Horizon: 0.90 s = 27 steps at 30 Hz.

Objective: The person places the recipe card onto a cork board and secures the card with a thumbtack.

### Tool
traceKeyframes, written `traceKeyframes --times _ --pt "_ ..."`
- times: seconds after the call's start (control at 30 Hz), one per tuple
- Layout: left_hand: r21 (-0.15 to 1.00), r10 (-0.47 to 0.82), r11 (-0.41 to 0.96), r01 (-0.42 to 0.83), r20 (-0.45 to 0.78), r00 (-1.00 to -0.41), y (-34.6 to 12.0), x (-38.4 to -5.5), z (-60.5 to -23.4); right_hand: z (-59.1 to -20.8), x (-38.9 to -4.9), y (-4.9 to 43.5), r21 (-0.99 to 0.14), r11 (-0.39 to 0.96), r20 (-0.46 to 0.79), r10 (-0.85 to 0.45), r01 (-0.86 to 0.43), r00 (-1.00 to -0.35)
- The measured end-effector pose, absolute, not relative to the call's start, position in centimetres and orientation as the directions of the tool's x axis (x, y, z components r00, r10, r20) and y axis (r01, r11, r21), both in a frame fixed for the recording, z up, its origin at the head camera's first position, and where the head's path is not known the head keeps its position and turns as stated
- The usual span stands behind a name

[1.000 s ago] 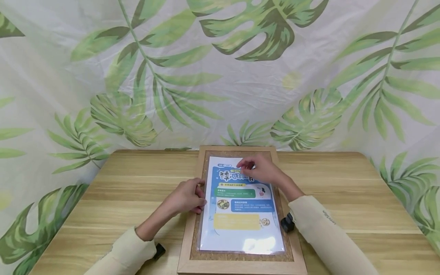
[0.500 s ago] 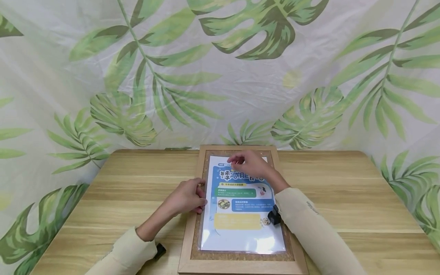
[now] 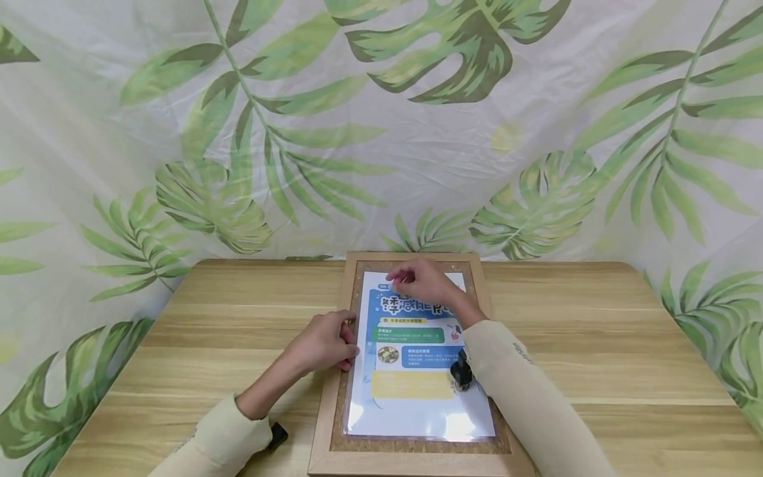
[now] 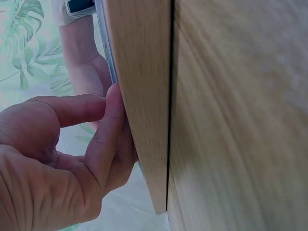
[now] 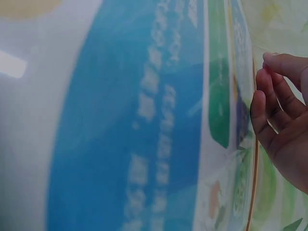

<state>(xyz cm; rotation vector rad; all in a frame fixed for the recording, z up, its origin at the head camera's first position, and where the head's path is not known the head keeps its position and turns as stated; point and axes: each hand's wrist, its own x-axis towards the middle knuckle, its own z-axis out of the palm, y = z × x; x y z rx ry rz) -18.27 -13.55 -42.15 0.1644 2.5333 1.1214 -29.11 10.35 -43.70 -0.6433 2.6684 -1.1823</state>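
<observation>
A glossy printed sheet (image 3: pixel 417 415) lies on a wood-framed cork board (image 3: pixel 453 446). My left hand (image 3: pixel 320 341) rests along the board's left side. Its thumb and fingertips touch at the sheet's left edge; in the left wrist view, the hand (image 4: pixel 72 154) sits against the wooden rim (image 4: pixel 139 91). Above the sheet's upper left part is my right hand (image 3: pixel 424 281), fingers bent. In the right wrist view, the thumb and index tip of that hand (image 5: pixel 286 106) come close together. Whether a small thing sits between them, I cannot tell.
The board lies on a wood-grain table (image 3: pixel 596 344), its far end close to a leaf-print cloth (image 3: pixel 417 165). Each cuff carries a small black wrist device, and the right one (image 3: pixel 461 371) hangs over the sheet. Light glares off the sheet's lower part.
My right hand has moved left and slightly away from me over the sheet's top, its forearm swinging left too. The left hand and the board stay put.
</observation>
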Motion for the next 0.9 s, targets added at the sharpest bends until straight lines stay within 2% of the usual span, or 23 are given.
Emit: traceKeyframes --times 0.9 --pt "0.734 0.258 0.679 -0.020 -0.265 -0.929 -13.6 -18.3 -42.4 -44.9 -31.5 7.5 -0.683 0.629 0.054 -0.464 -0.371 -0.884"
